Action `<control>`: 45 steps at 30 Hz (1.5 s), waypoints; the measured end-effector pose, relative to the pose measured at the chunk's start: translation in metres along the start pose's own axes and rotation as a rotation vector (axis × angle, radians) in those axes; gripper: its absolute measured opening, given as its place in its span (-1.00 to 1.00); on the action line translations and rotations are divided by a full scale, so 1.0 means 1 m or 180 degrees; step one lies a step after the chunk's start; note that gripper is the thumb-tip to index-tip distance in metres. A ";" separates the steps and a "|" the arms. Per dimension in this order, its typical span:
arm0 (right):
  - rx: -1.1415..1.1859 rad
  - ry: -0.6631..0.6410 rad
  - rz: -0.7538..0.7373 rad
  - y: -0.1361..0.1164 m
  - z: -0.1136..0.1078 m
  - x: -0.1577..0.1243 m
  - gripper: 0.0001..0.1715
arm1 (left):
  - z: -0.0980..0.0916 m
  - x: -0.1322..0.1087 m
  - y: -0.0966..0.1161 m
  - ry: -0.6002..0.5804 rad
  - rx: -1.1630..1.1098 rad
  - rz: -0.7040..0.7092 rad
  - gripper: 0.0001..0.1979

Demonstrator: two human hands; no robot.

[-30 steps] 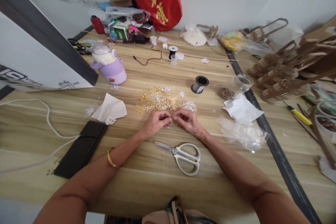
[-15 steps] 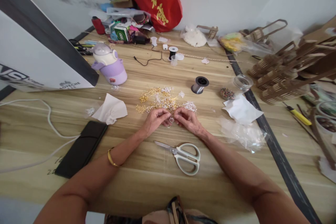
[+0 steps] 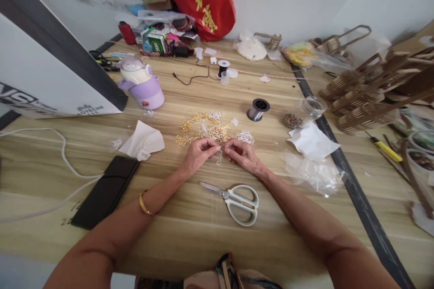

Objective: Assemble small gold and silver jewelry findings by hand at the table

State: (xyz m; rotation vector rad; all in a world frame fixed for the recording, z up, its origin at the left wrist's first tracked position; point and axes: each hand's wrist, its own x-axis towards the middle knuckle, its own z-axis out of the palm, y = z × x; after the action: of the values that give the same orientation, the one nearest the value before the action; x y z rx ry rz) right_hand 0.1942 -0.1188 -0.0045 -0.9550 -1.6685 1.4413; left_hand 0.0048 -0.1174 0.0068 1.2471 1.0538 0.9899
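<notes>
Over the wooden table my left hand (image 3: 200, 154) and my right hand (image 3: 241, 153) meet almost fingertip to fingertip, both closed in a pinch. A short silver chain with a ring (image 3: 218, 161) hangs from the fingertips of my left hand. What my right fingers pinch is too small to make out. Just beyond both hands lies a loose pile of gold and silver jewelry findings (image 3: 206, 127). Some silver pins (image 3: 245, 137) lie behind my right hand. Scissors with pale handles (image 3: 233, 198) rest between my forearms, blades slightly apart.
A wire spool (image 3: 258, 109) stands behind the findings. At right are a clear jar (image 3: 312, 107), white paper (image 3: 312, 141) and plastic bags (image 3: 315, 174). Leftward are a crumpled tissue (image 3: 142, 141), a black phone-like slab (image 3: 106, 192) and a purple bottle (image 3: 145, 90).
The silver chain and ring now hang lower and straighter below the left fingertips. Both hands stay in nearly the same place, with only small finger movement.
</notes>
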 end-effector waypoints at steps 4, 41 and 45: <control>-0.0007 -0.0005 0.0008 -0.001 0.000 0.000 -0.68 | 0.000 0.001 0.001 0.0082 -0.0439 -0.0043 -0.77; -0.2897 -0.0005 -0.1734 0.005 0.004 -0.007 -0.79 | 0.001 0.000 -0.005 -0.0226 0.0805 0.0392 -0.91; -0.2902 0.0104 -0.1629 0.006 0.004 -0.006 -0.80 | 0.002 -0.001 0.000 -0.0214 0.0896 0.0380 -0.90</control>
State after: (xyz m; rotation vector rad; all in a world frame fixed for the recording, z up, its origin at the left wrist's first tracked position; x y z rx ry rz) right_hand 0.1937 -0.1258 -0.0108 -0.8735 -2.3630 0.2887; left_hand 0.0061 -0.1185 0.0071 1.5782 1.1027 0.9034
